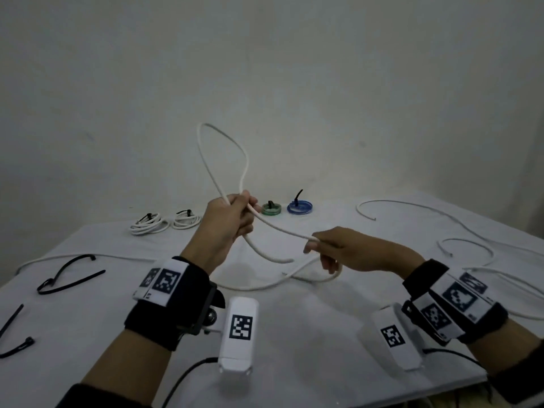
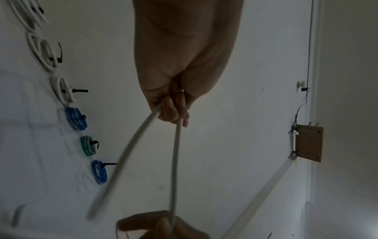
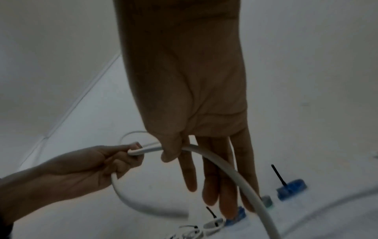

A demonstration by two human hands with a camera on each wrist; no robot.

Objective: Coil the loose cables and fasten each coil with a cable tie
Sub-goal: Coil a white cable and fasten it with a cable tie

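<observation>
A loose white cable (image 1: 279, 228) runs between my two hands above the white table (image 1: 294, 334). My left hand (image 1: 235, 213) grips it in a fist, and a tall loop (image 1: 206, 128) stands up from that fist. A short free end (image 1: 273, 259) hangs below it. To the right and lower, my right hand (image 1: 323, 245) pinches the same cable. In the right wrist view the thumb (image 3: 169, 155) presses the cable (image 3: 225, 165) against nearly straight fingers. In the left wrist view two strands (image 2: 175, 161) leave my left hand (image 2: 171, 110).
Tied coils lie along the back: two white (image 1: 148, 223) (image 1: 186, 220), a green (image 1: 271, 208) and a blue (image 1: 299, 207). Black cable ties (image 1: 69, 273) (image 1: 14, 340) lie at the left. More loose white cables (image 1: 412, 206) (image 1: 477, 245) sprawl at the right. A wall stands behind.
</observation>
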